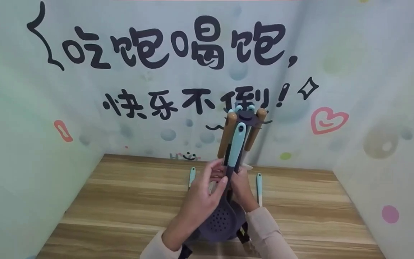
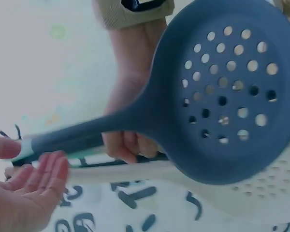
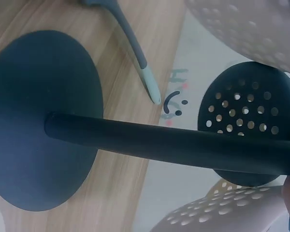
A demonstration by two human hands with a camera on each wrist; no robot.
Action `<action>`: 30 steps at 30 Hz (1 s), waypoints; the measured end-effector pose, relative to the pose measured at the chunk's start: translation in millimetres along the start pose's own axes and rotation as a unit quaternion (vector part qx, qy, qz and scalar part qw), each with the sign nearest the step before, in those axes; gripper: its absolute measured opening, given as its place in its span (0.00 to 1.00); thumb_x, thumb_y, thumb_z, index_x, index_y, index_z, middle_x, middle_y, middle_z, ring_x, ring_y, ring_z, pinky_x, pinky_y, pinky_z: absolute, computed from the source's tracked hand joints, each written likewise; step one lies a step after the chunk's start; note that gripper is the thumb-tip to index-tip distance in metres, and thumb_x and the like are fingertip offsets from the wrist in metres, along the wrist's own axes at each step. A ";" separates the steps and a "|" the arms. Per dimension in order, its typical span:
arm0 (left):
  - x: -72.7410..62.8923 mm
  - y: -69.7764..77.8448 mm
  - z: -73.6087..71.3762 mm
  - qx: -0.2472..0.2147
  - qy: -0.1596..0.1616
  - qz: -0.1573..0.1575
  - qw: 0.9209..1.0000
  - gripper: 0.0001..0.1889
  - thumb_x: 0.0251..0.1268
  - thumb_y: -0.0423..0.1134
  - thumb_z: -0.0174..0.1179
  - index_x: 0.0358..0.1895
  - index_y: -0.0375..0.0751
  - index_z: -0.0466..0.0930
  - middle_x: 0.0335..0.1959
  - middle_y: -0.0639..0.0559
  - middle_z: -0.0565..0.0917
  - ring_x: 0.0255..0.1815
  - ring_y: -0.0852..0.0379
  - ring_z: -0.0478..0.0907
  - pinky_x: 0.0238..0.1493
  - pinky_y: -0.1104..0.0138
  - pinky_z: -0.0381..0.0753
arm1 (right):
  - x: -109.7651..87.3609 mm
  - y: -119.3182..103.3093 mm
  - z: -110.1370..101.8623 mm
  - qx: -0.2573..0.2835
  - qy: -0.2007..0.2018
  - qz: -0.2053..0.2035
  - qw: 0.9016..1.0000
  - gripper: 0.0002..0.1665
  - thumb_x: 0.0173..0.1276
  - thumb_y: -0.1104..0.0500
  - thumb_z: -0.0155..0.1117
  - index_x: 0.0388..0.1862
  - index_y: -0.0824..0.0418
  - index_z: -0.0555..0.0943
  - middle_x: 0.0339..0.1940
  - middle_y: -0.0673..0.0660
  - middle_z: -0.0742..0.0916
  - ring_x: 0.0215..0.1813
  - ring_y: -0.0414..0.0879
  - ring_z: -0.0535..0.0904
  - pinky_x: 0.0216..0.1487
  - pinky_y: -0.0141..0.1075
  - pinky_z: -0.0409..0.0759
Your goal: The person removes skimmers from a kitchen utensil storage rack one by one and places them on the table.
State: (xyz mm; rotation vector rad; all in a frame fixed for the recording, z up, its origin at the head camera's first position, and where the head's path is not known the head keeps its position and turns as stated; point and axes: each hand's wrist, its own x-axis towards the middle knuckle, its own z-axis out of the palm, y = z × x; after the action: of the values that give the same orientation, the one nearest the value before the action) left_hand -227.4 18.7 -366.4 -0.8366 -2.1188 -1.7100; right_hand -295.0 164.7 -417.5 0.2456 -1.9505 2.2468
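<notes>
My right hand (image 1: 244, 189) grips the dark pole (image 3: 183, 147) of a utensil stand, its fingers curled round it. The stand's round dark base (image 3: 34, 159) shows tilted in the right wrist view, and its hooked top (image 1: 246, 117) leans toward the back wall. Nearest me hangs a dark blue skimmer (image 1: 219, 221) with a turquoise handle (image 1: 235, 147). My left hand (image 1: 199, 196) is beside that handle, thumb and fingers apart; in the left wrist view its fingers (image 2: 50, 179) look relaxed. Brown-handled utensils (image 1: 227, 135) and a pale perforated utensil (image 2: 261, 193) hang around the pole.
On the wooden table (image 1: 128, 194), one turquoise-handled utensil (image 1: 192, 175) lies behind my left hand and another (image 1: 259, 185) to the right of the stand. A printed wall cloth (image 1: 149, 136) rises at the table's back edge, with pale walls on both sides.
</notes>
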 end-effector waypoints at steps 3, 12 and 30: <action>1.2 -0.2 6.1 0.018 -0.029 -0.018 0.999 0.22 0.70 0.41 0.49 0.63 0.38 0.62 0.52 0.44 0.77 0.48 0.55 0.78 0.50 0.66 0.78 | 2.8 1.9 -3.7 -0.032 0.001 -0.001 0.999 0.06 0.66 0.61 0.50 0.28 0.58 0.71 0.20 0.47 0.76 0.23 0.38 0.72 0.26 0.30 0.71; 4.6 -6.7 10.7 0.004 -0.015 -0.027 1.000 0.14 0.71 0.41 0.48 0.52 0.36 0.72 0.40 0.46 0.79 0.39 0.57 0.79 0.40 0.71 0.80 | 2.3 -9.0 -4.2 -0.052 -0.030 0.030 0.998 0.06 0.65 0.64 0.48 0.27 0.58 0.69 0.18 0.47 0.72 0.19 0.39 0.68 0.22 0.33 0.67; 3.9 0.3 5.6 -0.012 -0.007 -0.012 1.000 0.13 0.71 0.39 0.48 0.51 0.35 0.72 0.37 0.46 0.78 0.37 0.54 0.78 0.38 0.69 0.80 | 0.4 -10.0 -3.6 -0.047 -0.046 0.017 0.998 0.10 0.68 0.63 0.47 0.26 0.57 0.70 0.17 0.48 0.74 0.20 0.40 0.70 0.24 0.32 0.69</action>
State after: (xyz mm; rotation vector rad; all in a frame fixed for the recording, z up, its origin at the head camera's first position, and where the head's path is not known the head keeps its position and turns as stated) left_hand -229.5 25.1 -365.4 -0.8349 -2.1309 -1.7488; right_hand -293.2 169.7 -408.3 0.3120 -2.1169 2.1926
